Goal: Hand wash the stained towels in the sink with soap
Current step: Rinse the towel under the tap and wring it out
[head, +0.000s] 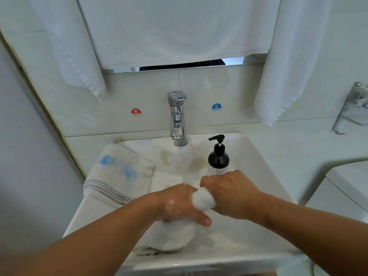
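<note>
A wet white towel (pixel 175 236) hangs bunched over the white sink (pixel 254 156). My left hand (pixel 179 204), with soap suds on its back, is closed on the towel's lower bulk. My right hand (pixel 229 194) grips the twisted upper end (pixel 203 200) right beside it. A second towel (pixel 119 172) with blue stains and a grey striped hem lies draped over the sink's left rim. A black pump soap bottle (pixel 218 158) stands on the rim just behind my right hand. The chrome faucet (pixel 177 118) rises at the back, with no water visibly running.
Clean white towels hang on the wall at left (pixel 75 56), centre (pixel 175 30) and right (pixel 286 62). Red HOT (pixel 136 112) and blue COLD (pixel 216 107) stickers flank the faucet. A metal rack (pixel 350 108) sits on the right wall; a toilet tank (pixel 346 188) stands at right.
</note>
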The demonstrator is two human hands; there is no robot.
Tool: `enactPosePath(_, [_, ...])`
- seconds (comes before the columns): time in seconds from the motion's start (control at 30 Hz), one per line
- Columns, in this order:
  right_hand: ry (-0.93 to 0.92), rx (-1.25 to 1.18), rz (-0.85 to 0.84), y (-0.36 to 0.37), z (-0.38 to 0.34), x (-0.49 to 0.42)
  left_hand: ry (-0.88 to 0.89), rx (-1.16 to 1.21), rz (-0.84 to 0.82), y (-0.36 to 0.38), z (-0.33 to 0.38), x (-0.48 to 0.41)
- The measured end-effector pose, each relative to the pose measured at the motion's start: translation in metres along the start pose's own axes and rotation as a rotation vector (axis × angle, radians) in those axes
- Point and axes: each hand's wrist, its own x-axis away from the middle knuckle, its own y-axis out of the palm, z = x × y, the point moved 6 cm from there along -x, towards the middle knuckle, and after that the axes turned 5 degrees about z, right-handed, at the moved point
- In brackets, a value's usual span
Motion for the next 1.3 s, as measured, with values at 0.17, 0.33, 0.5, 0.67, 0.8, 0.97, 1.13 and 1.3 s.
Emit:
enactPosePath(0.17, [0.239,-0.451,-0.407,-0.01,0.012,-0.003,0.133,-0.414,0.236,-0.01,0.017,0.001])
enactPosePath(0.33, [0.541,-1.002,-0.715,0.002,0.017,-0.002,0.234,-0.588,0.44,-0.02,0.036,-0.001])
enactPosePath(0.5, [0.454,-0.701,-0.61,0.012,0.015,-0.008,0.225,-0.702,0.481,-0.022,0.037,-0.001])
enactPosePath(0.67, [0.232,-0.217,-0.324,0.001,0.012,-0.009,0.156,-0.641,0.386,-0.017,0.037,-0.008])
enactPosePath(0.8, [0.14,-0.06,-0.201,-0.011,0.015,-0.01,0.183,-0.67,0.321,-0.013,0.049,-0.008])
enactPosePath(0.97, [0.053,0.01,-0.096,-0.014,0.016,-0.015,0.104,-0.445,0.332,-0.014,0.046,-0.005])
enactPosePath(1.13, [-0.111,0.151,0.104,-0.014,0.013,-0.018,0.043,-0.261,0.325,-0.012,0.039,-0.002])
enactPosePath(1.3, [-0.148,0.136,0.187,-0.012,0.013,-0.016,0.023,-0.106,0.292,-0.007,0.037,0.0])
